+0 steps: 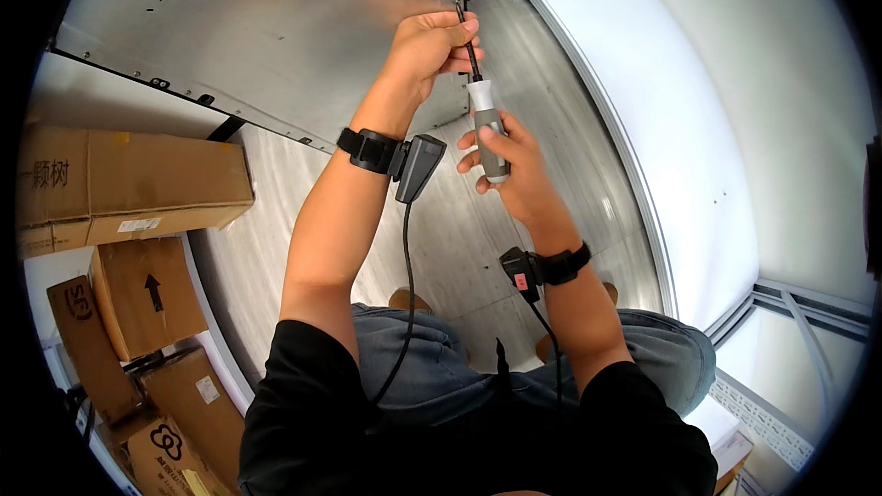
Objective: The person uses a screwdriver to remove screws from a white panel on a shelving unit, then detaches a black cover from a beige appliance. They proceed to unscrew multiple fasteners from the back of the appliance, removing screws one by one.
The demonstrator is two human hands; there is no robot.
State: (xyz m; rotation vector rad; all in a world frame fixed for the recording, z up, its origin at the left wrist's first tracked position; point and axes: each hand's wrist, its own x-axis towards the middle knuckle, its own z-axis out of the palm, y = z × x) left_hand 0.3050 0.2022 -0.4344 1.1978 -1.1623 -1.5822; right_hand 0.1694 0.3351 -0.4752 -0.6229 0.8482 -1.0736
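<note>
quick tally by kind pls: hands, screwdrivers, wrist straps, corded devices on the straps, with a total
Hands: 2 (left hand, right hand)
Screwdriver: 1
Wrist straps: 2 (left strap, right strap)
Corded devices: 2 (left device, right device)
Total: 7

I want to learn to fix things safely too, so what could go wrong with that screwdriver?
The screwdriver might slip at the edge of the metal panel and scratch it, or poke the left grip, which is right by the shaft. Also, the black cable hanging from the left wrist device could snag if the arm moves.
</note>
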